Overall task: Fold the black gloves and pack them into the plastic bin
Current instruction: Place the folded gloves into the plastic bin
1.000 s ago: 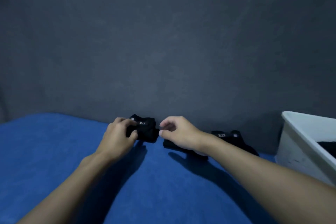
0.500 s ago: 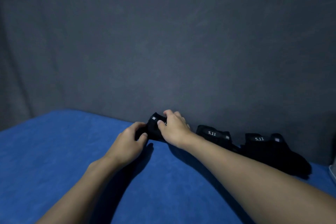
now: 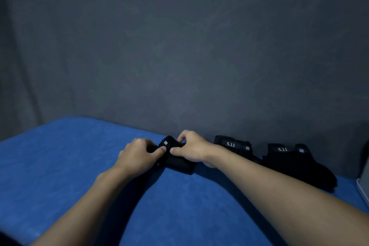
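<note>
Just below the frame's centre, both hands meet on a folded black glove [image 3: 177, 163] lying on the blue worktop [image 3: 60, 166], close to the grey backdrop [image 3: 179, 56]. The left hand [image 3: 139, 154] has its grip pinching the glove's left end. The right hand [image 3: 193, 148] has its grip curled round the upper right part. Further right lie a second glove [image 3: 233, 145], then a third glove [image 3: 295, 158], both marked 5.11. A pale sliver of the plastic bin [image 3: 364, 187] shows at the right edge.
</note>
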`<state>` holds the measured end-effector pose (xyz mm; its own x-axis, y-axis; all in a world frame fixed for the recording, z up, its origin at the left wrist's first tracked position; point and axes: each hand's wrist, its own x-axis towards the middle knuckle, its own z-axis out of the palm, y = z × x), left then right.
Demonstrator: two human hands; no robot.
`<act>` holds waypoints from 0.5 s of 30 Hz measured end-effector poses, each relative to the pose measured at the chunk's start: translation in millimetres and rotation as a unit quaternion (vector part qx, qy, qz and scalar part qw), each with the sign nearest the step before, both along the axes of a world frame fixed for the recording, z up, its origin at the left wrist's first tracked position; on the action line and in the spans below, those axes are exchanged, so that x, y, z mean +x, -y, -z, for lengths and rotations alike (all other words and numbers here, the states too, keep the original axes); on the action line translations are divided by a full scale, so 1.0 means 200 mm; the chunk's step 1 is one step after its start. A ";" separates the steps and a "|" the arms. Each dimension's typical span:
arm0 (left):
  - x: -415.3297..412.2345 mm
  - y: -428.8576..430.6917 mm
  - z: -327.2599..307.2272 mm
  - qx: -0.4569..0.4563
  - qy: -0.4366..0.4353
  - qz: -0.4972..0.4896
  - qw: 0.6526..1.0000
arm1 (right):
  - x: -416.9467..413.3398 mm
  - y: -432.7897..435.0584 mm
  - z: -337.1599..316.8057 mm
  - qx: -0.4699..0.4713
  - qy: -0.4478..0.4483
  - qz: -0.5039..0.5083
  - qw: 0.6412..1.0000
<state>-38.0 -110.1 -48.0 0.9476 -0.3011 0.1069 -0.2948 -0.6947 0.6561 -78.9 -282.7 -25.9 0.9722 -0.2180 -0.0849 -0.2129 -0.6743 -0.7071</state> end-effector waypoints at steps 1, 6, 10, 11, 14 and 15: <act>-0.01 0.00 0.00 -0.002 0.000 0.004 1.000 | -0.01 0.00 -0.01 0.008 -0.008 -0.009 1.000; -0.04 -0.04 -0.01 -0.053 -0.012 0.030 0.998 | -0.06 0.01 -0.04 0.025 -0.040 -0.035 0.998; -0.07 -0.05 -0.01 -0.104 -0.024 0.069 0.992 | -0.10 0.01 -0.04 0.054 -0.057 -0.040 0.996; -0.09 -0.05 -0.01 -0.112 -0.025 0.076 0.991 | -0.11 0.00 -0.04 0.065 -0.062 -0.042 0.995; -0.12 -0.05 -0.03 -0.130 -0.042 0.093 0.986 | -0.14 0.02 -0.04 0.096 -0.061 -0.048 0.992; -0.13 -0.05 -0.04 -0.136 -0.045 0.098 0.985 | -0.15 0.03 -0.04 0.106 -0.055 -0.051 0.992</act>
